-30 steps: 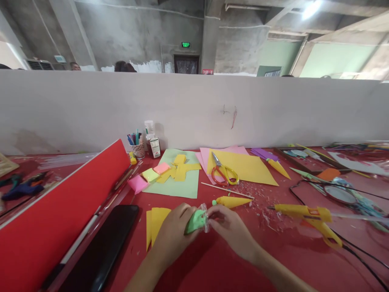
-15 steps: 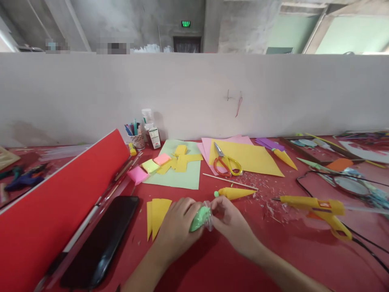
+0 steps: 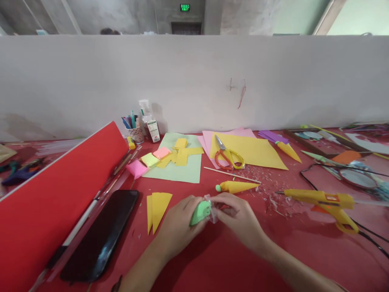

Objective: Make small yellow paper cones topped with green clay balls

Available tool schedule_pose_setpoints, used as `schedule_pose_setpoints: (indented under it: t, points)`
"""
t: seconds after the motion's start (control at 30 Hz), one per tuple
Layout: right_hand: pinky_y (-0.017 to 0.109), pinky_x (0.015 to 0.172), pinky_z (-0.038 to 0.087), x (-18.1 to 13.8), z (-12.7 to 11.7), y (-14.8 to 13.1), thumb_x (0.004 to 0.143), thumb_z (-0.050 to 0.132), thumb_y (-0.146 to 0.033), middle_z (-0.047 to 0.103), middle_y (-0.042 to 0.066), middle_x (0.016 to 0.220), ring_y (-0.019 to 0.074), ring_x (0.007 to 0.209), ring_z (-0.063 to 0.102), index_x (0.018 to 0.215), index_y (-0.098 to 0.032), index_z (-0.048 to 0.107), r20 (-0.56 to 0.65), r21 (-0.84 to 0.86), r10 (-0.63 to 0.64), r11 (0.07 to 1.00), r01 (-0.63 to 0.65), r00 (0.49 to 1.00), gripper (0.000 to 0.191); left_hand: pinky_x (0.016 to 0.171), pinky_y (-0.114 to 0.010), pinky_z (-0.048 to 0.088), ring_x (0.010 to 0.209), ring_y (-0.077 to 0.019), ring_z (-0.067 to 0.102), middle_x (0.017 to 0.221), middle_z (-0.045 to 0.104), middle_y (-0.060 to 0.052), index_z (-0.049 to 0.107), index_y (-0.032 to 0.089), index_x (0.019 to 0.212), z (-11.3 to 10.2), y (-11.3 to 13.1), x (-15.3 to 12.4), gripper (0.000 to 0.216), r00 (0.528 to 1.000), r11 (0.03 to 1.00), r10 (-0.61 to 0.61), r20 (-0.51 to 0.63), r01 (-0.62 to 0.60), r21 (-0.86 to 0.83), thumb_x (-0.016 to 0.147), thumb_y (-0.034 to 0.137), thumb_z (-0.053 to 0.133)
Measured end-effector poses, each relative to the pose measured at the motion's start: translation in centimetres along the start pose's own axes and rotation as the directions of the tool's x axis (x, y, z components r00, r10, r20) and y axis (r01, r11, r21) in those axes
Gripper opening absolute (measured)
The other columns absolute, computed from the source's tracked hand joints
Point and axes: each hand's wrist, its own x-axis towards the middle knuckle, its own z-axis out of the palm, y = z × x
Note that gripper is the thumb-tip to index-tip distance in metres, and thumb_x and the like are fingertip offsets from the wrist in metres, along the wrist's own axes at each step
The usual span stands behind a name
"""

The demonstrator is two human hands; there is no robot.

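My left hand (image 3: 180, 221) is wrapped round a small packet of light green modelling clay (image 3: 199, 214), held just over the red table. The packet's clear plastic wrapper (image 3: 214, 214) sticks out crumpled on its right side. Fingers of my right hand (image 3: 243, 219) are curled and closed at that wrapper; their tips are partly hidden. Just beyond the hands lies a yellow paper cone (image 3: 238, 186) with a green ball at its wide end. Two flat yellow paper pieces (image 3: 160, 209) rest to the left of my left hand.
A black phone (image 3: 103, 235) and a leaning red board (image 3: 60, 190) are at left. Clay packets (image 3: 149, 159) lie by a pale green sheet (image 3: 173, 174). Scissors (image 3: 227, 156) rest on yellow paper (image 3: 261, 152). At right lies a yellow glue gun (image 3: 322, 200) with its cord.
My right hand has shifted slightly right at the wrapper, and its fingers are more curled. My left hand keeps hold of the clay packet. The head view has tilted down a little.
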Motion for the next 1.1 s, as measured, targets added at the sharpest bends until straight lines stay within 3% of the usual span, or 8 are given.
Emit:
schedule_pose_setpoints:
  t: [0.17, 0.27, 0.4, 0.5, 0.57, 0.7, 0.9, 1.1]
  points:
    - [0.024, 0.062, 0.046, 0.0, -0.1, -0.2, 0.069, 0.057, -0.016, 0.058, 0.001, 0.070, 0.0127, 0.067, 0.056, 0.070, -0.019, 0.063, 0.020, -0.057, -0.048, 0.997, 0.049, 0.999, 0.007, 0.066, -0.028, 0.046, 0.079, -0.0174, 0.058, 0.088, 0.061, -0.004, 0.052, 0.019, 0.094, 0.1, -0.1, -0.1, 0.017, 1.000, 1.000, -0.001, -0.007, 0.001, -0.002, 0.080, 0.027, 0.046]
    - [0.024, 0.057, 0.046, 0.1, 0.0, -0.2, 0.069, 0.057, -0.019, 0.053, 0.000, 0.068, 0.0106, 0.060, 0.053, 0.067, -0.018, 0.059, 0.027, 0.077, -0.008, 0.997, 0.006, 1.000, 0.003, 0.065, -0.028, 0.045, 0.077, -0.0173, 0.058, 0.086, 0.061, -0.003, 0.052, 0.019, 0.093, 0.1, -0.1, -0.1, 0.018, 1.000, 1.000, 0.016, -0.006, -0.016, 0.020, 0.080, 0.029, 0.046]
    - [0.024, 0.054, 0.043, 0.3, -0.1, -0.2, 0.071, 0.057, -0.030, 0.051, -0.003, 0.060, 0.0094, 0.053, 0.050, 0.066, -0.018, 0.053, 0.087, 0.250, 0.075, 0.964, -0.094, 0.993, 0.014, 0.062, -0.026, 0.044, 0.074, -0.0167, 0.057, 0.081, 0.060, -0.001, 0.052, 0.019, 0.093, 0.0, -0.2, -0.1, 0.017, 1.000, 0.999, -0.004, 0.005, 0.003, 0.050, 0.079, 0.027, 0.046]
    - [0.023, 0.054, 0.041, 0.5, -0.5, -0.2, 0.069, 0.059, -0.035, 0.049, -0.004, 0.060, 0.0083, 0.052, 0.048, 0.068, -0.018, 0.051, -0.018, 0.323, 0.147, 0.937, -0.133, 0.989, 0.019, 0.065, -0.027, 0.044, 0.077, -0.0174, 0.057, 0.085, 0.062, -0.001, 0.053, 0.021, 0.094, -0.1, -0.3, 0.0, 0.018, 1.000, 0.996, -0.025, 0.015, 0.023, 0.085, 0.077, 0.024, 0.048]
    - [0.022, 0.053, 0.040, 0.6, -0.8, -0.2, 0.066, 0.061, -0.037, 0.048, -0.004, 0.061, 0.0072, 0.051, 0.045, 0.066, -0.018, 0.049, -0.090, 0.391, 0.187, 0.910, -0.138, 0.978, 0.022, 0.066, -0.028, 0.044, 0.078, -0.0179, 0.058, 0.088, 0.062, -0.001, 0.053, 0.022, 0.094, -0.3, -0.3, 0.1, 0.018, 0.998, 0.992, -0.061, 0.019, 0.059, 0.112, 0.077, 0.023, 0.047]
    - [0.021, 0.049, 0.037, 0.6, -0.8, -0.1, 0.069, 0.056, -0.041, 0.046, -0.005, 0.055, 0.0066, 0.048, 0.042, 0.062, -0.018, 0.045, -0.039, 0.504, 0.219, 0.847, -0.170, 0.975, 0.026, 0.067, -0.030, 0.043, 0.079, -0.0192, 0.058, 0.087, 0.063, -0.002, 0.054, 0.021, 0.090, -0.6, -0.5, 0.3, 0.016, 0.981, 0.959, -0.193, -0.008, 0.191, 0.212, 0.077, 0.020, 0.044]
    - [0.019, 0.043, 0.033, 0.6, -0.5, 0.1, 0.071, 0.056, -0.042, 0.045, -0.008, 0.048, 0.0040, 0.040, 0.037, 0.059, -0.018, 0.042, 0.017, 0.430, 0.248, 0.872, -0.231, 0.969, 0.030, 0.070, -0.032, 0.044, 0.085, -0.0217, 0.058, 0.100, 0.058, -0.007, 0.051, 0.018, 0.100, -0.9, -1.2, 0.5, 0.024, 0.944, 0.859, -0.301, -0.133, 0.329, 0.392, 0.078, 0.023, 0.045]
    - [0.022, 0.058, 0.044, 0.7, -0.8, -0.1, 0.064, 0.064, -0.029, 0.058, -0.003, 0.058, 0.0084, 0.056, 0.056, 0.064, -0.017, 0.051, 0.057, 0.280, 0.251, 0.925, -0.257, 0.966, 0.018, 0.070, -0.032, 0.045, 0.081, -0.0210, 0.059, 0.097, 0.057, -0.006, 0.052, 0.018, 0.097, -0.9, -1.3, 0.2, 0.022, 0.940, 0.811, -0.311, -0.141, 0.340, 0.477, 0.078, 0.025, 0.047]
